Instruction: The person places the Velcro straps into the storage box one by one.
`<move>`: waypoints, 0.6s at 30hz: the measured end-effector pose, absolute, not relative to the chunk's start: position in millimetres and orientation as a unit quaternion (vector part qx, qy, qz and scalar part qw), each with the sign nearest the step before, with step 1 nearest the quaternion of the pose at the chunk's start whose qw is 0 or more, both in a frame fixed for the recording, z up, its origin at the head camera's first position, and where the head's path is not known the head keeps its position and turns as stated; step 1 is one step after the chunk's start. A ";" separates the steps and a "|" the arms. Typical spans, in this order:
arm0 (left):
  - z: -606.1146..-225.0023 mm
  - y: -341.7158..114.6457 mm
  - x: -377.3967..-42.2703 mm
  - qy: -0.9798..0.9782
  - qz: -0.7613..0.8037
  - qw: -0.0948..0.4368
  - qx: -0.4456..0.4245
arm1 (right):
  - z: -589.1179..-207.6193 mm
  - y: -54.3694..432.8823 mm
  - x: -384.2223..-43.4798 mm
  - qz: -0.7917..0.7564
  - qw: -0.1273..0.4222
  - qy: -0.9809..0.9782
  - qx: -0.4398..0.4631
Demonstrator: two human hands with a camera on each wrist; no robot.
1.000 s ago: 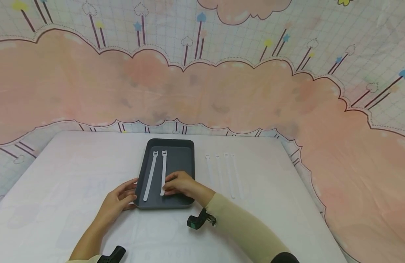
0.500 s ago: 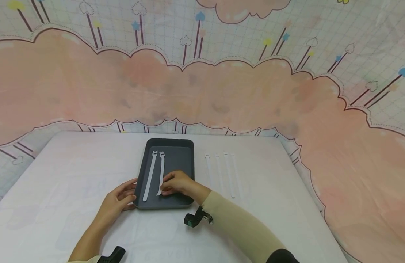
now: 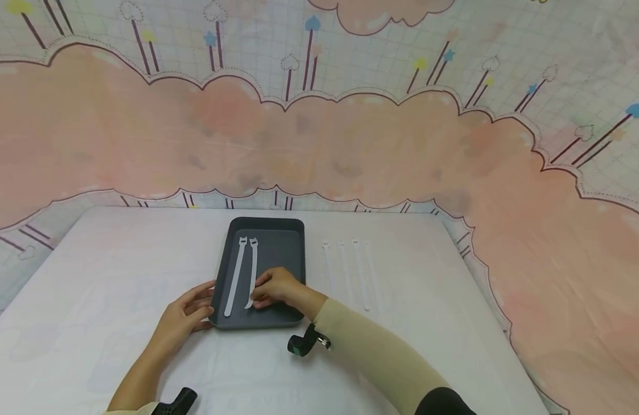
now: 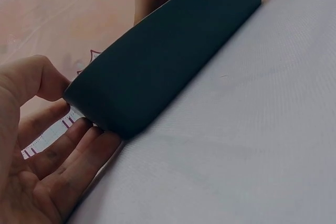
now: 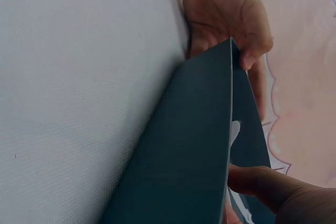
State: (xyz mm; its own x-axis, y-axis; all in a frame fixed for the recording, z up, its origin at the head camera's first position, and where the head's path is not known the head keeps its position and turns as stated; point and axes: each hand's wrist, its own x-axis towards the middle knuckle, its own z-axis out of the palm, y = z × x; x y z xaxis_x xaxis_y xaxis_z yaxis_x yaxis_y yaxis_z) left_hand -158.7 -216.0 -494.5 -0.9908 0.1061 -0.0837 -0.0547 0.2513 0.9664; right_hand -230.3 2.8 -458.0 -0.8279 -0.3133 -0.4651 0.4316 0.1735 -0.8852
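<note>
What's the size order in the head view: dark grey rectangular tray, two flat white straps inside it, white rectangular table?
1. White table
2. Grey tray
3. Left strap and right strap, unranked: they look alike, right partly covered

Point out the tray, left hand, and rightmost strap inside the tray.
Tray (image 3: 280,248): head view, bare floor toward its far end.
Left hand (image 3: 182,313): head view, middle, behind the fingers.
Rightmost strap (image 3: 254,264): head view, strip below its wider end.
</note>
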 end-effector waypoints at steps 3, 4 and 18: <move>-493.6 -215.8 -158.9 0.787 0.614 0.062 0.017 | -455.1 1.0 -230.7 -0.633 0.290 0.716 0.044; -493.0 -215.7 -159.1 0.787 0.614 0.061 0.017 | -454.1 0.5 -230.9 -0.631 0.290 0.718 0.045; -494.1 -215.0 -158.5 0.786 0.614 0.065 0.012 | -450.3 8.7 -234.2 -0.618 0.305 0.724 0.036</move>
State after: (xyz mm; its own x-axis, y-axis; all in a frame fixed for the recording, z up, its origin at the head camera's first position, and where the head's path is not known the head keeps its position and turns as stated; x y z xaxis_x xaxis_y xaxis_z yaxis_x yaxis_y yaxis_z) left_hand -158.5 -215.0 -494.1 -0.9912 0.0990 -0.0878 -0.0612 0.2450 0.9676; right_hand -234.2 8.7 -450.3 -0.8112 -0.3254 -0.4859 0.4290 0.2334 -0.8726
